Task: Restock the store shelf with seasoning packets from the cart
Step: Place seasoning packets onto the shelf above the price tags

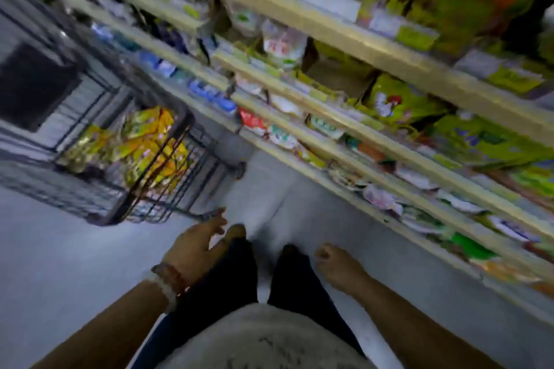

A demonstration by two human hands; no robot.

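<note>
The picture is blurred by motion. A dark wire cart (168, 177) stands on the floor at the left, holding several yellow seasoning packets (144, 144). The store shelf (344, 141) runs diagonally from upper left to lower right, its tiers filled with green, white and red packets. My left hand (195, 246) hangs low with fingers spread and holds nothing, a short way below the cart's near corner. My right hand (335, 263) hangs beside my right leg with fingers loosely curled and empty, apart from the lowest shelf tier.
Pale floor (269, 198) lies between cart and shelf, where my feet (236, 234) and dark trouser legs stand. Large green bags (398, 99) fill the upper right tiers. A dark panel (33, 90) sits at far left behind the cart.
</note>
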